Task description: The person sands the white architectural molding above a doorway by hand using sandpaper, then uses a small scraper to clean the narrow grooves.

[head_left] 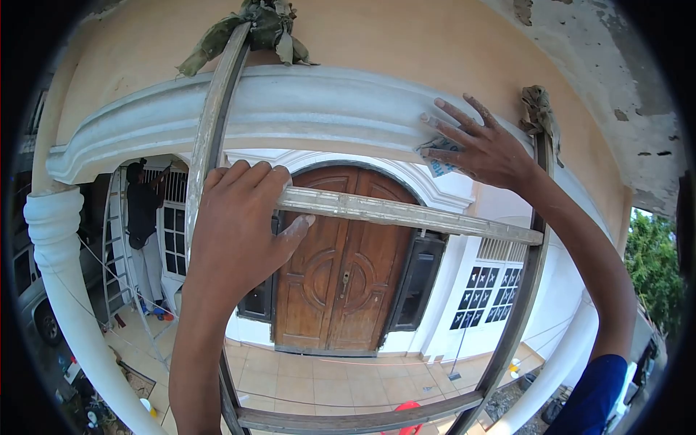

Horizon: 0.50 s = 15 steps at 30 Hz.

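Note:
My left hand point(243, 225) is closed round the left end of a ladder rung point(406, 210), close to the left ladder rail point(217, 109). Its fingers go over the top and the thumb, whitish with dust, shows below. Out to the right, my right hand point(482, 148) has its fingers spread and presses a piece of sandpaper point(438, 161) with blue print on its back against the lower part of the pale moulding point(326, 105). Most of the sheet is covered by the hand. Dust whitens the right fingertips.
Cloth wraps point(268, 32) pad the ladder tops against the peach wall point(406, 43). Far below are a tiled floor point(326, 380), a red stool point(406, 419) and wooden doors point(344, 268). A co-worker point(145, 217) stands by another ladder point(114, 246) at left. White columns point(80, 290) flank the porch.

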Each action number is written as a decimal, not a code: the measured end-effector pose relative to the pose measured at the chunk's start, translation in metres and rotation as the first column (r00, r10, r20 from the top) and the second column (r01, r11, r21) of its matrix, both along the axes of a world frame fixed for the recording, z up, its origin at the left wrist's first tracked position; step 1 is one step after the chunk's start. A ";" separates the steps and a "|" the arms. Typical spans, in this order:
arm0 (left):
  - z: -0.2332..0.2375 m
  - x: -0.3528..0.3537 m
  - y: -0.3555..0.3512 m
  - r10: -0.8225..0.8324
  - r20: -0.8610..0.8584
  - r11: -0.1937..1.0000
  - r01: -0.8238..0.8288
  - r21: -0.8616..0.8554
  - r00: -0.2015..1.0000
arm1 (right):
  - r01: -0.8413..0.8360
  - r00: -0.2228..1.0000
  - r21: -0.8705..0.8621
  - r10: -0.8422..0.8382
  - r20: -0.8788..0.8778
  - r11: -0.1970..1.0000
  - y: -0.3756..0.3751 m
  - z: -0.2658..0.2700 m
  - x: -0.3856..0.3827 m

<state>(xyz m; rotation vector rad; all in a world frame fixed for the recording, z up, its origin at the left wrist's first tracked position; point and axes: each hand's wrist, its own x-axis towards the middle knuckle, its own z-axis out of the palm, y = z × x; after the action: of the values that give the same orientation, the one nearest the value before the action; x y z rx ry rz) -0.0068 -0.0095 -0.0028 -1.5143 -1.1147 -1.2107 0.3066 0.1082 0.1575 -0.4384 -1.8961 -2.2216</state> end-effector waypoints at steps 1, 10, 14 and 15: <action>0.000 0.000 0.000 -0.003 -0.001 1.000 0.003 -0.003 1.000 | -0.055 0.998 -0.001 0.055 0.014 0.998 0.003 0.002 -0.020; 0.000 -0.002 0.001 0.003 -0.015 1.000 -0.003 -0.003 1.000 | -0.065 0.998 -0.049 0.066 0.005 0.997 -0.006 0.002 -0.022; 0.001 -0.002 -0.001 -0.015 0.000 1.000 0.015 -0.024 1.000 | 0.020 1.000 -0.018 -0.021 -0.017 1.000 -0.004 0.003 0.002; 0.001 -0.002 -0.001 -0.016 -0.004 0.999 0.016 -0.033 1.000 | -0.005 1.000 -0.006 0.004 -0.011 1.000 -0.001 0.001 -0.004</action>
<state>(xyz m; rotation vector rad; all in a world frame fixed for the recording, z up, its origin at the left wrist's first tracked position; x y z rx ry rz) -0.0089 -0.0108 -0.0015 -1.5527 -1.1273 -1.2049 0.3027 0.1076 0.1584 -0.4462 -1.8965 -2.2067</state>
